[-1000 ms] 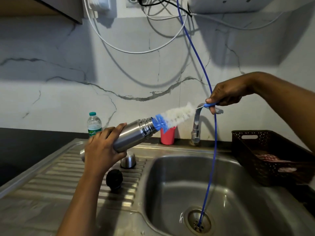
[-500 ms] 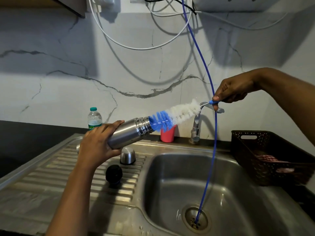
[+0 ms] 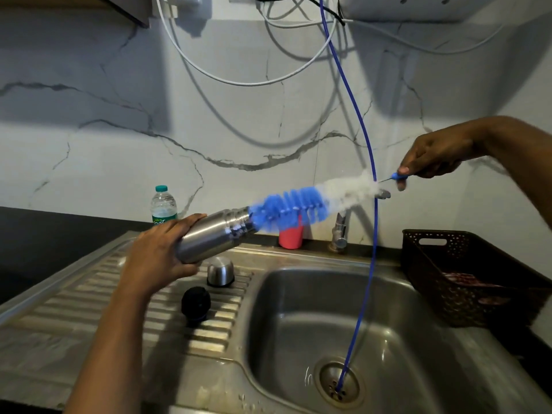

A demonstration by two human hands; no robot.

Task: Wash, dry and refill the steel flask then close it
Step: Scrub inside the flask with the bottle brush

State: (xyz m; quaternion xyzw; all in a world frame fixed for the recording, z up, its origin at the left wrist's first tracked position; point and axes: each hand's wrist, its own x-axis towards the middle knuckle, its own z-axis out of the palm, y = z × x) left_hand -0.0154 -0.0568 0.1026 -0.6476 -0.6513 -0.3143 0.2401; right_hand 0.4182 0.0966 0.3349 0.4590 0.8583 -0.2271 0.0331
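My left hand grips the steel flask near its base, tilted with the mouth pointing up and right, above the drainboard. My right hand pinches the blue handle of a bottle brush. Its blue and white bristles are almost wholly outside the flask, the blue tip at the mouth. The steel cap and a black stopper stand on the ribbed drainboard below the flask.
A steel sink lies below, with a thin blue tube running into its drain. The tap and a red cup stand behind the sink. A plastic water bottle is at the back left, a dark basket at the right.
My right hand has pulled the brush up and to the right, so more of the blue bristles have come out of the flask mouth. The flask stays in my left hand.
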